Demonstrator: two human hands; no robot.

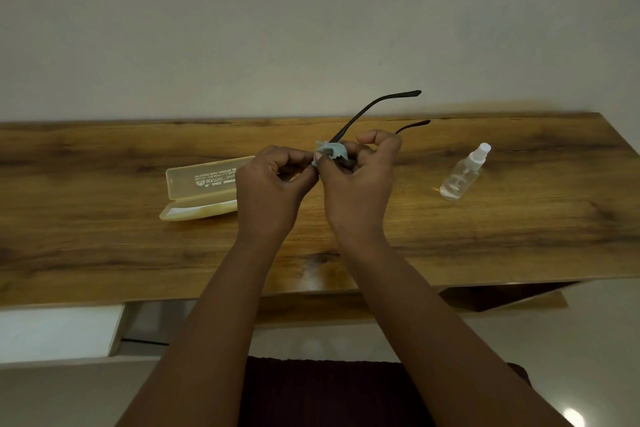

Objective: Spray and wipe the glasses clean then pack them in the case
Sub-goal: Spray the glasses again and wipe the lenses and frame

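Dark-framed glasses point(372, 106) are held above the wooden table point(104, 246), their two temples pointing up and to the right. My right hand point(360, 180) grips the frame front, which is mostly hidden. My left hand point(273, 180) pinches a small pale blue cloth point(330, 151) against the frame. A translucent yellow case point(199, 189) lies open on the table to the left, partly behind my left hand. To the right a clear spray bottle point(464, 173) with a white nozzle lies tilted on the table.
A plain pale wall rises behind the table. A white surface point(59, 333) and a pale floor show below the table's front edge. Dark clothing point(329, 392) lies between my forearms.
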